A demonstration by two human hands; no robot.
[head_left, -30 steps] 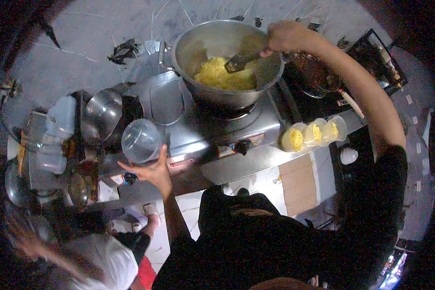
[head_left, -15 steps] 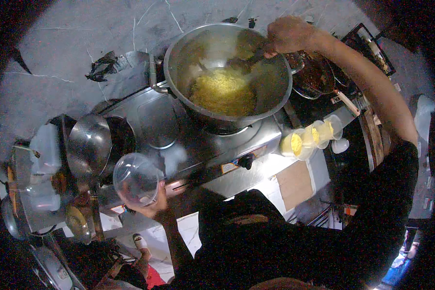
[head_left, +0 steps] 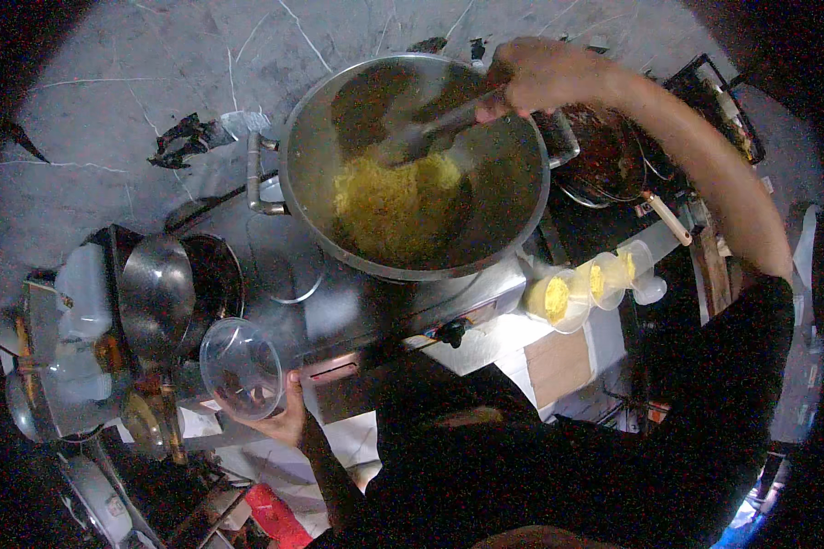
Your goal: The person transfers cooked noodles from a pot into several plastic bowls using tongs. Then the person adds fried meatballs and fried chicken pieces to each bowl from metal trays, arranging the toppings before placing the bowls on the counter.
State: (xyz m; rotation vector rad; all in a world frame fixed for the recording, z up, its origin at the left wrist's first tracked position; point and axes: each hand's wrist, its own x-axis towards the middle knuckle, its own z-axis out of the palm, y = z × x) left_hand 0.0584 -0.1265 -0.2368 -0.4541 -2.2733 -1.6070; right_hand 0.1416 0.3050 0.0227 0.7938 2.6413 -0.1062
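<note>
My left hand [head_left: 288, 423] grips a clear plastic tub [head_left: 241, 368] by its side, at the front left of the stove. The tub looks bare inside. Over the far right rim of a large metal pot [head_left: 513, 206], my right hand [head_left: 545, 78] is closed round the dark handle of a spatula [head_left: 467, 117]. Its wide grey blade, smeared by motion, reaches down to the yellow rice-like food [head_left: 384, 206] heaped in the pot. I cannot tell whether the blade carries any food.
The pot stands on a steel stove [head_left: 485, 302]. Several clear cups of yellow food [head_left: 556, 300] line the counter at right. Behind them sits a pan with reddish-brown contents [head_left: 604, 151]. A metal wok [head_left: 157, 284] and plastic containers [head_left: 82, 297] crowd the left.
The spatula's blade has come into plainer sight over the food. The tub in my left hand sits slightly lower and further left. The whole view has shifted a little.
</note>
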